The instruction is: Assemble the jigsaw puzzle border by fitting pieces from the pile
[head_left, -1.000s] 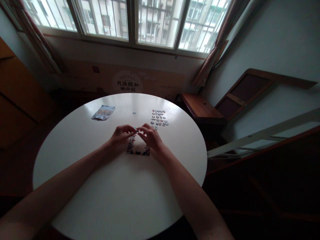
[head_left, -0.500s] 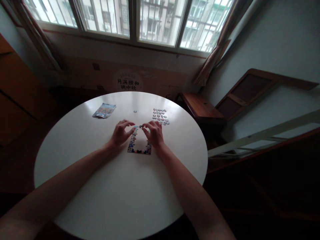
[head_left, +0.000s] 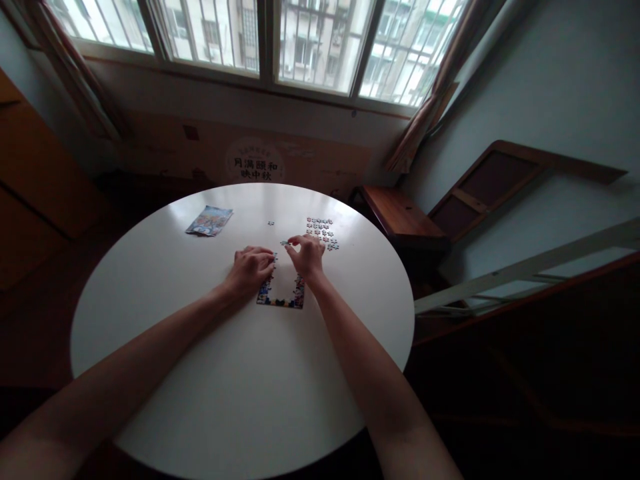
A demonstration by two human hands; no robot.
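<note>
A partly built jigsaw frame (head_left: 281, 291) lies on the round white table (head_left: 240, 373). My left hand (head_left: 250, 268) rests on the frame's left side with its fingers curled down against it. My right hand (head_left: 307, 254) hovers over the frame's far right corner and pinches a small puzzle piece (head_left: 285, 243) between thumb and forefinger. Several loose pieces (head_left: 320, 232) are spread just beyond my right hand.
A colourful picture card (head_left: 209, 221) lies at the table's far left. One stray piece (head_left: 271, 223) sits alone near the far edge. A wooden stool (head_left: 397, 217) stands to the right of the table, below the window (head_left: 260, 40).
My left hand let go of the piece and dropped onto the frame's left edge. My right hand carried the piece a little farther away, toward the loose pieces.
</note>
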